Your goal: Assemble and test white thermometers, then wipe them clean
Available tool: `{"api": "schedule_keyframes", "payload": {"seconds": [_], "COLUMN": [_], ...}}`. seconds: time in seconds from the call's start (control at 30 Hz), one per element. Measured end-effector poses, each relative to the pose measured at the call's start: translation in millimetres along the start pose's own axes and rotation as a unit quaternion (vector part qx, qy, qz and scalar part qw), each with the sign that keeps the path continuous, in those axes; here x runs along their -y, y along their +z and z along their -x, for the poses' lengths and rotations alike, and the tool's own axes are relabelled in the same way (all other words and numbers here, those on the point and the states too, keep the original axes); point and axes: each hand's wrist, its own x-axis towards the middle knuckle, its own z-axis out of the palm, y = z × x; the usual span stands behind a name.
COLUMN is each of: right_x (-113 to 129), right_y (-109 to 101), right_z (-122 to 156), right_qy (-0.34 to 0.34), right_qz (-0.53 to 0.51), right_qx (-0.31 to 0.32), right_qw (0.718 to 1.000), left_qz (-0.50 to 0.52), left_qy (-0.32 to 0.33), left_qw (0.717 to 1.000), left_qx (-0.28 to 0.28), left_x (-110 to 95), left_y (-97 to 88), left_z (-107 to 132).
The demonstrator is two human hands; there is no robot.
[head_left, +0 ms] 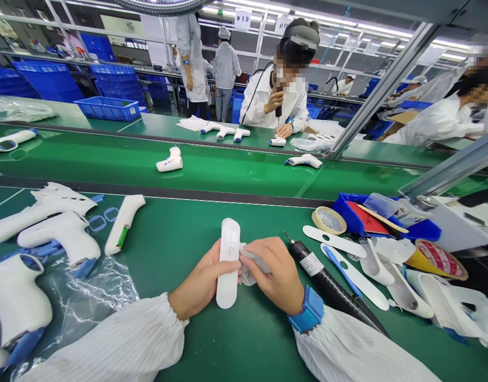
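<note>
Fingers of the left hand [203, 275] are hidden behind the white digital thermometer [228, 289]; the right hand [279, 273] covers part of a crumpled cloth [247, 277]. Toward the worktop [172, 228]'s near left corner, a pistol-shaped thermometer housing [19, 302] is cut off. The electric screwdriver [335, 288]'s label [312, 263] is too small to read.

Worker's-eye view of a green bench [220, 350]. The left hand [200, 278] grips a slim white device [228, 289], its lit display facing up; the right hand [275, 273] holds a crumpled white wipe [249, 277] at the device's right edge. To the right lie a black driver [327, 281], a tape roll [329, 220] and a blue bin [424, 232]; to the left, white gun-shaped housings [67, 237] and clear plastic [95, 294]. Beyond the green belt [236, 167], a co-worker [254, 101] in white holds a dark object [278, 110].
</note>
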Motion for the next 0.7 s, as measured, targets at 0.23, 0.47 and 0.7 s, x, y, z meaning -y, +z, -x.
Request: {"api": "schedule_keyframes", "payload": {"seconds": [0.23,0.47,0.7], "right_x": [-10,-12,-16], "right_y": [3,6,9], "right_z": [3,2,4], "right_qy": [0.165,0.166,0.179], "right_qz": [-0.028,-0.035,-0.051], "right_qx": [0.046,0.171,0.153], "right_qw": [0.985,0.971,0.971], "left_qz": [0.020,0.010,-0.012], "left_qy": [-0.033,-0.102,-0.180], "left_qw": [0.999,0.984,0.950], "left_qx": [-0.011,0.144,0.256], "left_x": [-1,8,13], "left_y": [3.3,4.3,3.3], "left_z": [0,9,13]}}
